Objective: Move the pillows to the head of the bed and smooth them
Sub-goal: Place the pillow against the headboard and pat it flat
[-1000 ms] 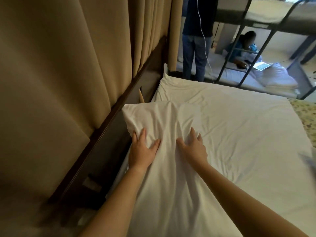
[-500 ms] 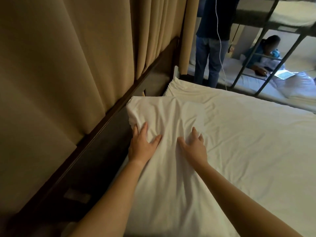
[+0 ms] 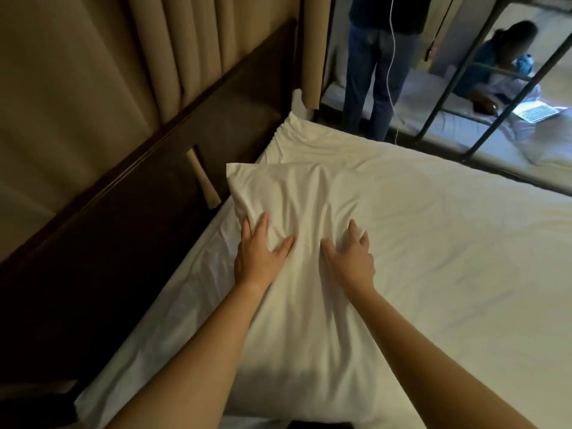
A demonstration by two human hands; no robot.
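Observation:
A white pillow (image 3: 309, 305) lies lengthwise on the white bed sheet (image 3: 448, 258), its far corner near the dark wooden headboard (image 3: 139, 196). Both my hands rest flat on its creased upper half. My left hand (image 3: 258, 255) lies at the pillow's left edge, fingers spread. My right hand (image 3: 351, 258) presses the cloth a little to the right of it, fingers apart. Neither hand grips anything. A strip of sheet shows between the pillow and the headboard.
Beige curtains (image 3: 93, 72) hang behind the headboard on the left. Beyond the bed's far edge a person in jeans (image 3: 374, 66) stands, and another person lies on a metal bunk bed (image 3: 464, 97) beside a lit laptop (image 3: 538, 111).
The pillow now sits farther from the headboard, with a strip of sheet showing to its left. My hands stay flat on it in the same pose. The view has shifted.

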